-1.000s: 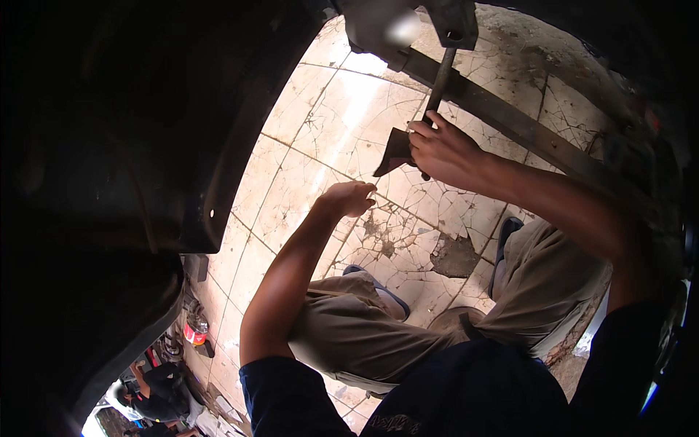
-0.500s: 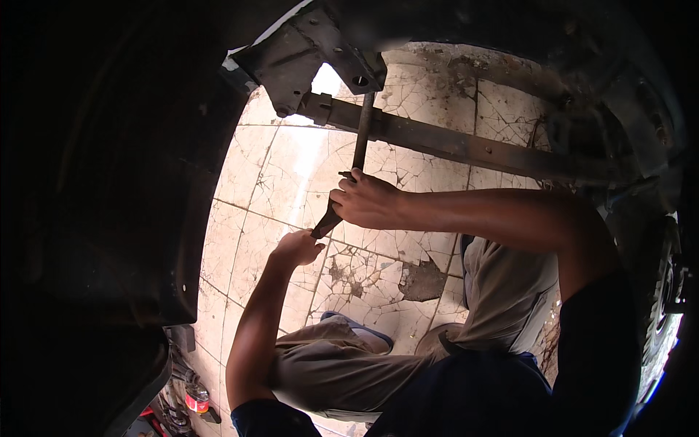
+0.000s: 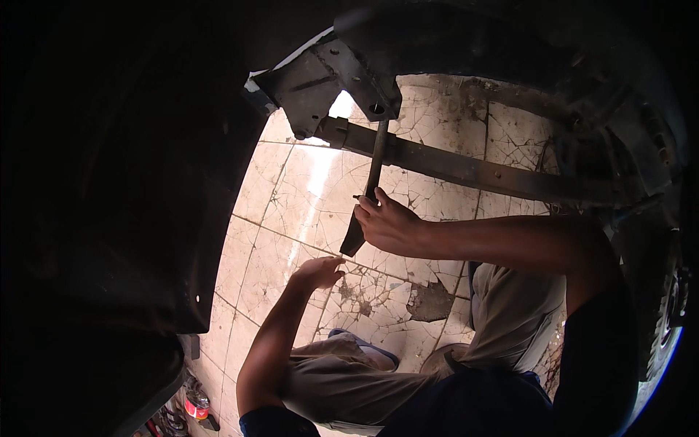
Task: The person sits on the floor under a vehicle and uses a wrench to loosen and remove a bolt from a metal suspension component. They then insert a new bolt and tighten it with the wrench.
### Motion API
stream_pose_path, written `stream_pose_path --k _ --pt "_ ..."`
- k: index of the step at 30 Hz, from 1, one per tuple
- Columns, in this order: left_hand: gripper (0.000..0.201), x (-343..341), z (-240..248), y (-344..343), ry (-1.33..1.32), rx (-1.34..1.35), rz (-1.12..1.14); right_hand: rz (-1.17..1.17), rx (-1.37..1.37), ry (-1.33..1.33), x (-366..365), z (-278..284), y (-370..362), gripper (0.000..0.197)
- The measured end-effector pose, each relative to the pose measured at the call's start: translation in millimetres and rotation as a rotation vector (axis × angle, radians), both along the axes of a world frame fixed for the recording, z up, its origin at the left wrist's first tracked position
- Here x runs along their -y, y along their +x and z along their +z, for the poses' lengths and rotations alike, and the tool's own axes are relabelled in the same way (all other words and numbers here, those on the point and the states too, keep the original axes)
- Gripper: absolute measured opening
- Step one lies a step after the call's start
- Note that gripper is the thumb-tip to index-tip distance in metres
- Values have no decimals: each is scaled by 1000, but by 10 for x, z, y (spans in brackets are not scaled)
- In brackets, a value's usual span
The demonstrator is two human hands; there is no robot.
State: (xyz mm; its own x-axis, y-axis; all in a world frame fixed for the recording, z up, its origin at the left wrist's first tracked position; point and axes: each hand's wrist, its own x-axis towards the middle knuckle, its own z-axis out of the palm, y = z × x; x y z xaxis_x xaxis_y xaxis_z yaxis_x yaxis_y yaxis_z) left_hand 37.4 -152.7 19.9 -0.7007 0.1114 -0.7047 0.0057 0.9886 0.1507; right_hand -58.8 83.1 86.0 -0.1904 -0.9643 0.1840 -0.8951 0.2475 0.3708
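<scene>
A dark metal rod hangs down from below the steel bracket, with a wider, flattened lower end. My right hand is closed round the rod just above that wide part, the thumb lying along it. A small stub sticks out from the rod beside my fingers. Just below the rod's lower tip is my left hand, fingers stretched out and nothing in them. Its fingertips are very close to the tip; whether they touch it I cannot tell.
Behind the rod a long leaf spring runs across to the right. Dark bodywork fills the left side. Cracked pale tiles cover the floor. A bottle with a red label stands at the lower left, and a tyre shows at the right.
The whole view has shifted, so everything sits lower and further right. My left hand has come off the rod's lower end and its fingers have straightened. My right hand keeps its grip.
</scene>
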Motion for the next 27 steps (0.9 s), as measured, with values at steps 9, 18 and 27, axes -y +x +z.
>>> stream_pose_path --k 9,18,27 --pt "50 27 -74 23 9 2 -2 -28 -34 33 35 29 -5 23" --pt "49 -32 59 -17 -14 -3 -12 -14 -14 55 27 39 100 26" --pt "45 -7 33 31 60 -52 -4 1 20 105 -45 134 120 25"
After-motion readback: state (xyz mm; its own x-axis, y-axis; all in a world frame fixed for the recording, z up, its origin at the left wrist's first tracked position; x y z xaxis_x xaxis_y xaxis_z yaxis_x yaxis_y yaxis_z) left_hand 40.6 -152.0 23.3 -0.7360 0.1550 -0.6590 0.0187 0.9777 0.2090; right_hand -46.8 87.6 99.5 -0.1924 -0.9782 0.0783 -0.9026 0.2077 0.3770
